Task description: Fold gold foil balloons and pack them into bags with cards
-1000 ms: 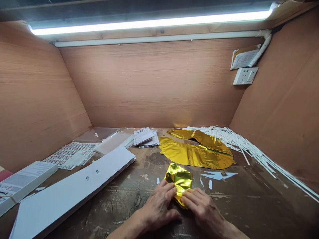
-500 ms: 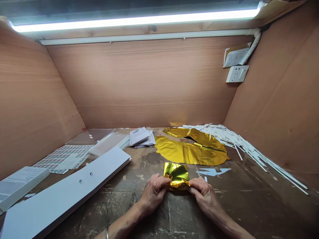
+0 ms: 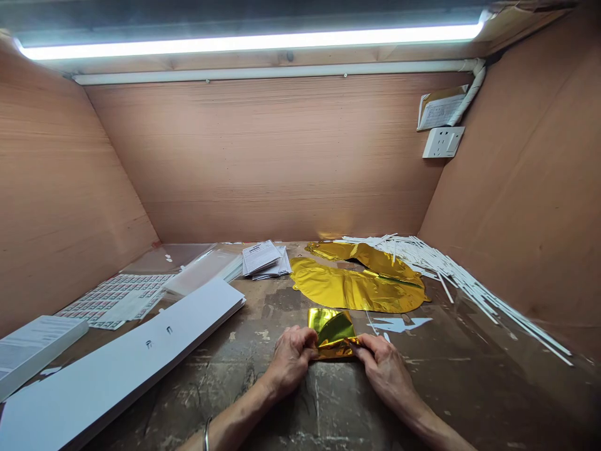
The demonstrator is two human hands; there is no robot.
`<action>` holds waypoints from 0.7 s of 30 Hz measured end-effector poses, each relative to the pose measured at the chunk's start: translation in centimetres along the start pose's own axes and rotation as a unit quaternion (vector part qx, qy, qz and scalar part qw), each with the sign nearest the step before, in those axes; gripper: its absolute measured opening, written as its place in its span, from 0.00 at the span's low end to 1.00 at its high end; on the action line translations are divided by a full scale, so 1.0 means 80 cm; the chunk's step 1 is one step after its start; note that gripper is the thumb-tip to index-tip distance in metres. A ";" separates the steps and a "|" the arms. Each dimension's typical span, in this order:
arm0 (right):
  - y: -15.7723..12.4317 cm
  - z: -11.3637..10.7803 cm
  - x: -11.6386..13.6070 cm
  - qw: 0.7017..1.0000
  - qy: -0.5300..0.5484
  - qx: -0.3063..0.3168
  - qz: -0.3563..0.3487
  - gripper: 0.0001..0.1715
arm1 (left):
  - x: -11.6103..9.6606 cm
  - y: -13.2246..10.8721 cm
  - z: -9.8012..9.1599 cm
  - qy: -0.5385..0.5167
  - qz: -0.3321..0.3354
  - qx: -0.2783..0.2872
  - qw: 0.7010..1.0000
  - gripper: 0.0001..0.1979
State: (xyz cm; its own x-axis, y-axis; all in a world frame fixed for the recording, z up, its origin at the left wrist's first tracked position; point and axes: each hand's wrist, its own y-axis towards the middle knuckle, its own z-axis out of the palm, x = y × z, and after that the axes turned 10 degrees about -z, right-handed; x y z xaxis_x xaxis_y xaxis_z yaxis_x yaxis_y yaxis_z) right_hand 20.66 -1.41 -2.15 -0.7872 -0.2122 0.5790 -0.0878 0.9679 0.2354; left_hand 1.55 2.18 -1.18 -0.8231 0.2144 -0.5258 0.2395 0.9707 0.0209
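A small folded piece of gold foil [image 3: 332, 332] lies on the worn brown table [image 3: 460, 376] right in front of me. My left hand [image 3: 290, 360] pinches its left edge and my right hand [image 3: 382, 366] pinches its right edge, fingers curled on the foil. Behind it lie larger flat gold foil shapes [image 3: 361, 282], untouched.
A long white card stack [image 3: 122, 369] lies at the left, with a white box [image 3: 32, 351], sticker sheets [image 3: 113, 297] and clear bags [image 3: 201, 266] beyond. Small leaflets [image 3: 265, 258] sit at the back. Several white sticks [image 3: 464, 282] run along the right wall. Wooden walls enclose three sides.
The foil piece has been folded smaller and flatter. Both hands moved from pressing on top of it to pinching its two sides, and the view shifted slightly.
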 end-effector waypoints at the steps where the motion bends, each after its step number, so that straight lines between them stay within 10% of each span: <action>1: 0.000 0.000 0.001 1.000 -0.014 0.001 -0.002 0.11 | -0.006 0.004 -0.001 0.033 -0.028 0.017 0.999 0.09; 13: 0.020 -0.009 0.002 0.997 0.024 0.011 0.069 0.08 | -0.035 0.025 0.002 0.127 -0.072 0.021 0.989 0.07; 17: 0.038 -0.013 -0.011 0.986 0.107 0.042 0.123 0.06 | -0.024 -0.008 -0.002 0.132 0.136 -0.111 0.975 0.13; 21: 0.049 -0.013 -0.017 0.964 0.185 0.076 0.177 0.04 | -0.009 -0.018 0.020 0.228 0.357 -0.240 0.873 0.13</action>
State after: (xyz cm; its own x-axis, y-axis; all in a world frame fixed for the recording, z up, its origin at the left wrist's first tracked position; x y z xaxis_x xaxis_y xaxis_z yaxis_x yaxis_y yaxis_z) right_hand 22.01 2.52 -1.15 -0.5155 0.1282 0.8472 0.0356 0.9911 -0.1283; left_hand 2.62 0.45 -2.23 -0.6978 0.6987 0.1580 0.6223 0.4820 0.6167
